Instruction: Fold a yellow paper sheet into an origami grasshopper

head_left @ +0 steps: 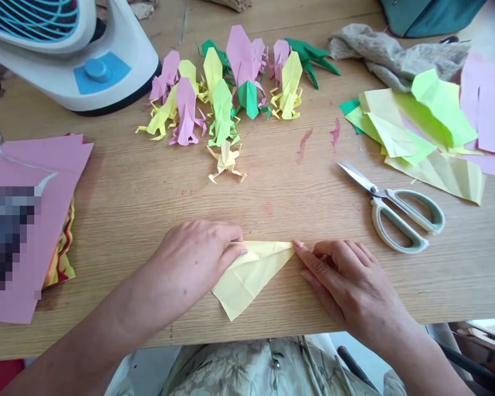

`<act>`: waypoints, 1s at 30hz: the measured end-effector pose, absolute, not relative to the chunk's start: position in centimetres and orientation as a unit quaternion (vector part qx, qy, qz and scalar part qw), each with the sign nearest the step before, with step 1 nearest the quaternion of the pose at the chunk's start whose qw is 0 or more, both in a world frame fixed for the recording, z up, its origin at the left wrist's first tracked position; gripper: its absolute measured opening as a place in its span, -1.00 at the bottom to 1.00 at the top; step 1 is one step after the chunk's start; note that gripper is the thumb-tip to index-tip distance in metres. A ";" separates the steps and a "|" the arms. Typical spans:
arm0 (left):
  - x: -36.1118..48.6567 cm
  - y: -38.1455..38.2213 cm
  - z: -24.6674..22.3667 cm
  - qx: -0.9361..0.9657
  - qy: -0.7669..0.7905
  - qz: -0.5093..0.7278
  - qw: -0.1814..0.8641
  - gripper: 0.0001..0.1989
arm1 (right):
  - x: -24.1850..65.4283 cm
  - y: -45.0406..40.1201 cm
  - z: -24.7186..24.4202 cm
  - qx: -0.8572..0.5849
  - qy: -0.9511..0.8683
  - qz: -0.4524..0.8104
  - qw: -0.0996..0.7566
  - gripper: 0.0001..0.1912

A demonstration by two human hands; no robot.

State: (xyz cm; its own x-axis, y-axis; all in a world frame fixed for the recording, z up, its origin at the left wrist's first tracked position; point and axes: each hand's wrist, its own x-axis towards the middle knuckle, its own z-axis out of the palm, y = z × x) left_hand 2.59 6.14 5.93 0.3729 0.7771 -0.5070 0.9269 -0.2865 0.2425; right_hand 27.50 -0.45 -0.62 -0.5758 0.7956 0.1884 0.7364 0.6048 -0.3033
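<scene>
A pale yellow sheet of origami paper [247, 278], folded and creased, lies near the front of the wooden table with its narrow point to the right. My left hand [193, 253] grips its upper left edge between thumb and fingers, hiding that corner. At the right point, a fingertip of my right hand [346, 275] presses on the paper, its other fingers curled. Beyond the sheet sits a small pale yellow paper frog [226, 160]. Behind it several folded paper figures stand grouped, among them a pink one [185, 113], a light green one [221, 113] and a yellow one [289, 88].
Scissors [390, 209] lie partly spread to the right. Past them are loose paper scraps [433, 126] and a grey cloth [396, 52]. A white fan [119, 66] stands at the back left. Pink paper sheets [61, 181] lie on the left, with a blurred-out object on top.
</scene>
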 end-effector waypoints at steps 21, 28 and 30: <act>0.0 3.1 4.1 0.726 0.639 0.016 0.256 -0.76 | 27.7 -0.7 -1.0 -0.434 -0.881 0.082 0.171 -0.58; -0.1 3.1 3.7 0.741 0.632 0.026 0.225 -0.79 | 27.7 -0.7 -1.1 -0.436 -0.879 0.085 0.175 -0.56; -0.1 3.0 3.6 0.743 0.629 0.026 0.227 -0.79 | 27.7 -0.7 -1.0 -0.438 -0.877 0.089 0.179 -0.55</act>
State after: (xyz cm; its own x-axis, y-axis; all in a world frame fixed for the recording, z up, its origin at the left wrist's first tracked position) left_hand -0.15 3.01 3.63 0.2073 0.9467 -0.2466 0.9227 -0.1054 0.3708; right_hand 27.70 -0.72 -1.00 -0.5528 0.7992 0.2361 0.7351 0.6011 -0.3135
